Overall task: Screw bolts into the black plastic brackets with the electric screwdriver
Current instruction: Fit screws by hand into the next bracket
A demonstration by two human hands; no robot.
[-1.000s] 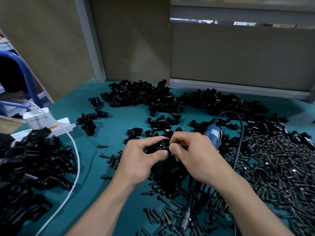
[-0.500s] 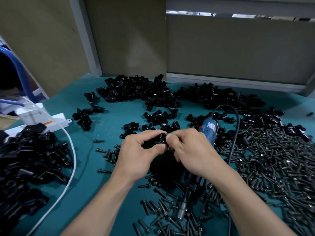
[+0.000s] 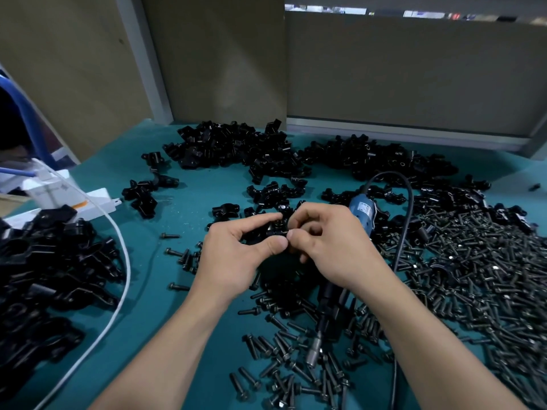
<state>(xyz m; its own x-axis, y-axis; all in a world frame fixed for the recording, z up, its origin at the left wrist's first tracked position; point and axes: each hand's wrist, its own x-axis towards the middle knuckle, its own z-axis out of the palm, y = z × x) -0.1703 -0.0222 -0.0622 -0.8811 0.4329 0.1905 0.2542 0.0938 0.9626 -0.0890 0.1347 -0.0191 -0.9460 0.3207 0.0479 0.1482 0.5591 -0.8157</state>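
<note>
Over scattered bolts [image 3: 473, 291], left hand [image 3: 236, 258] and right hand [image 3: 334, 250] pinch a half-hidden black bracket [image 3: 276, 229].

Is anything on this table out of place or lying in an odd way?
Nothing looks damaged. The bolts lie loose in a wide heap, not in a box, and the electric screwdriver runs slanted under the right hand, which with the left hand pinches one bracket.

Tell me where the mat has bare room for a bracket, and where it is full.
Free: the teal mat between the white cable and the stray bolts, and the strip between the loose brackets and the small bracket cluster. Crowded: the bolt heap at right, the bracket pile at left.
</note>
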